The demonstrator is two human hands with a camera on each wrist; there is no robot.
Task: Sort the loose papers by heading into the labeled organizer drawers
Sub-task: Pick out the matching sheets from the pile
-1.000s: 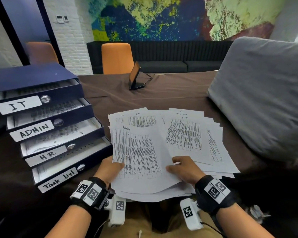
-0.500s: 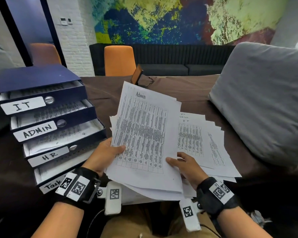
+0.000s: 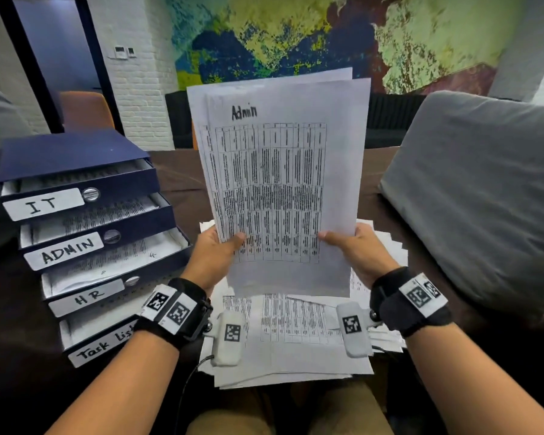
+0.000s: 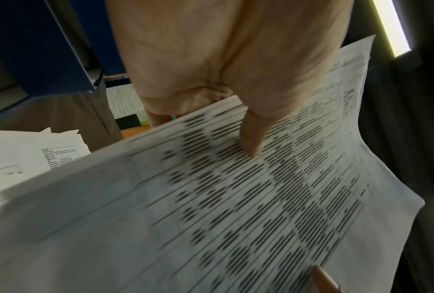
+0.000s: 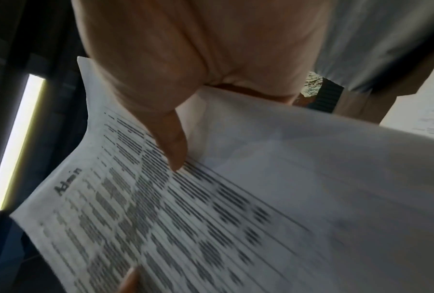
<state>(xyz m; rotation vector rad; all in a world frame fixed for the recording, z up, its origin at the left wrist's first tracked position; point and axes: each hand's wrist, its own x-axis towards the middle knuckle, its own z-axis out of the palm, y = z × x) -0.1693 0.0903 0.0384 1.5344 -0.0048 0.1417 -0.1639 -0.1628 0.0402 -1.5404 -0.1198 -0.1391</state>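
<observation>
A few sheets headed "Admin" (image 3: 280,189) are held upright above the loose paper pile (image 3: 296,334), pinched at the lower edges by the left hand (image 3: 212,255) and right hand (image 3: 358,249), thumbs pressed on the front. The drawer organizer (image 3: 85,233), its drawers pulled out, is seen just left on the brown table (image 3: 176,177).

Office lounge: labeled organizer drawers (image 3: 85,233), printed papers (image 3: 296,340), brown table (image 3: 176,171), mural (image 3: 327,36).

A brown tabletop (image 3: 176,171) is carrying a navy organizer (image 3: 76,215) at the left, its four labeled drawers standing pulled open. A spread of loose papers (image 3: 296,340) is lying at the near edge, and a grey cushion (image 3: 478,199) is resting on the right.
</observation>
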